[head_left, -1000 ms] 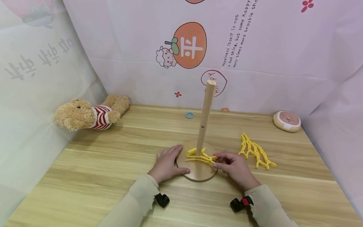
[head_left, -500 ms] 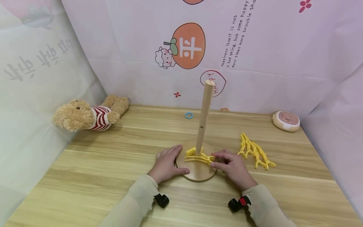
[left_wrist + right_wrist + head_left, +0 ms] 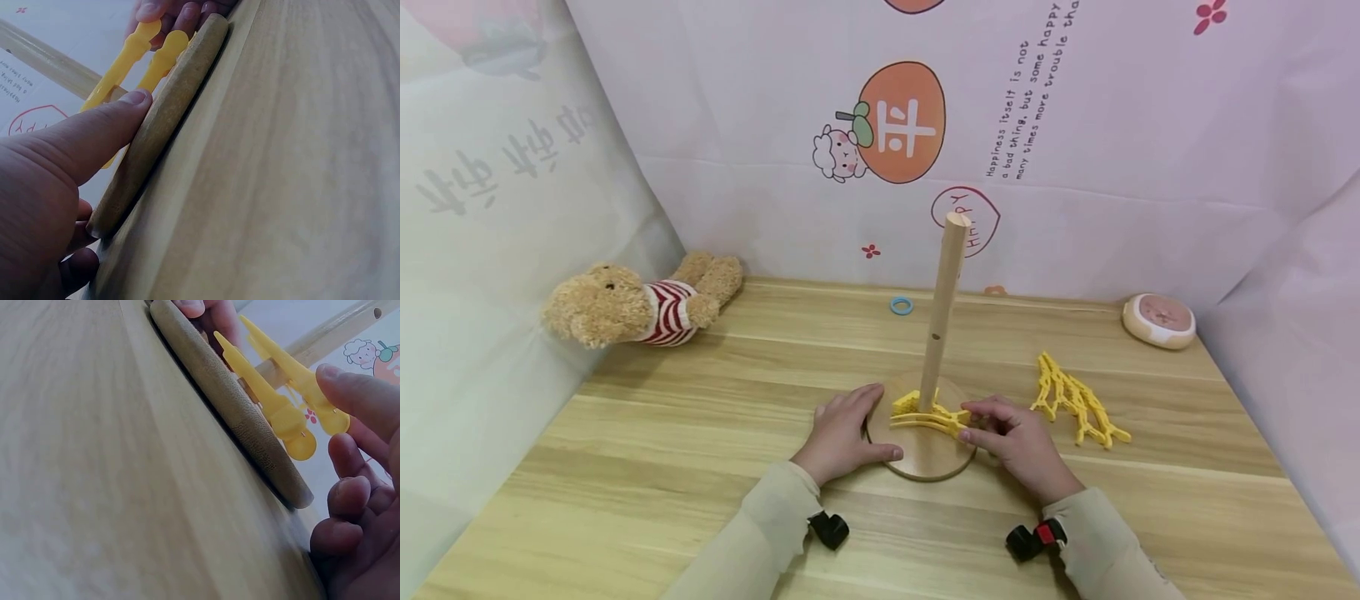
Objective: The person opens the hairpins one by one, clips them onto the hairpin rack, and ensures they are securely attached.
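A round wooden base point(image 3: 925, 462) stands on the table with an upright wooden pole point(image 3: 943, 300) rising from it. My left hand point(image 3: 842, 437) holds the base's left side, thumb along the near edge and fingers round the far rim. Between thumb and forefinger my right hand point(image 3: 1018, 437) pinches the right end of a yellow plastic clip point(image 3: 921, 421), whose long curved prongs point left in front of the pole. Behind it another yellow clip point(image 3: 906, 402) lies near the pole's foot, partly hidden. In the right wrist view yellow clip parts point(image 3: 275, 406) stand above the base.
Several more yellow clips point(image 3: 1078, 404) lie side by side on the table to the right. A blue ring point(image 3: 901, 306) sits at the back. A teddy bear point(image 3: 647, 304) lies at the back left, and a rounded white-and-pink device point(image 3: 1161, 321) stands at the back right.
The prongs of the pinched clip have drawn slightly closer together and the clip behind has shifted a little. Both hands keep nearly the same place.
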`<state>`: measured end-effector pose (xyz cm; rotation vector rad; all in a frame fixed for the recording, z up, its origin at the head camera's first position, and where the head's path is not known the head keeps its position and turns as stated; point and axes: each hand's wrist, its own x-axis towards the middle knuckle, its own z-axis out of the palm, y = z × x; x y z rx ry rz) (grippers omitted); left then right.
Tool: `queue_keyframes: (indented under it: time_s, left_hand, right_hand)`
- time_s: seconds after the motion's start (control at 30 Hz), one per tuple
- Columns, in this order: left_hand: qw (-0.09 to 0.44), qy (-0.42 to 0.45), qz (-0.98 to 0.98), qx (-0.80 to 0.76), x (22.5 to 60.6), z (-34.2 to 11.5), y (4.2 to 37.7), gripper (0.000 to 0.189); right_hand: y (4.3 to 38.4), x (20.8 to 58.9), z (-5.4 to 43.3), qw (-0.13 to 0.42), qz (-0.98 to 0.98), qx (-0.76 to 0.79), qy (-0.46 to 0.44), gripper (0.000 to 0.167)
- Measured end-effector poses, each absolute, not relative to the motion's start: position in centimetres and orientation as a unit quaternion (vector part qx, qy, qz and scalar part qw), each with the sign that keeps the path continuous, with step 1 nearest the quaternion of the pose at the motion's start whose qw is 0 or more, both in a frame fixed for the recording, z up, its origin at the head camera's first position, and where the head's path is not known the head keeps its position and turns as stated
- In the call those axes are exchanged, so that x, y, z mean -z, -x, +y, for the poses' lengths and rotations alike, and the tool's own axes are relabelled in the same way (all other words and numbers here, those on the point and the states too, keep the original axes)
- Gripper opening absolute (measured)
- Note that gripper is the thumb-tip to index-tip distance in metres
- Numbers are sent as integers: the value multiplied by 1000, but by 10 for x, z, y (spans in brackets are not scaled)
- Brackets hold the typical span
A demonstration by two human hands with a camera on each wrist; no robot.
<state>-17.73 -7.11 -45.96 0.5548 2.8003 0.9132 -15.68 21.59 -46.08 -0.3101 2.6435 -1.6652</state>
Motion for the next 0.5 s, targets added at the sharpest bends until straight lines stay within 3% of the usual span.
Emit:
queue_keyframes:
  time_s: [0.5]
  left_hand:
    - [69,-185,931,-308,460,-72,177,102]
  right_hand:
    - [151,456,226,14,831,551,73,45]
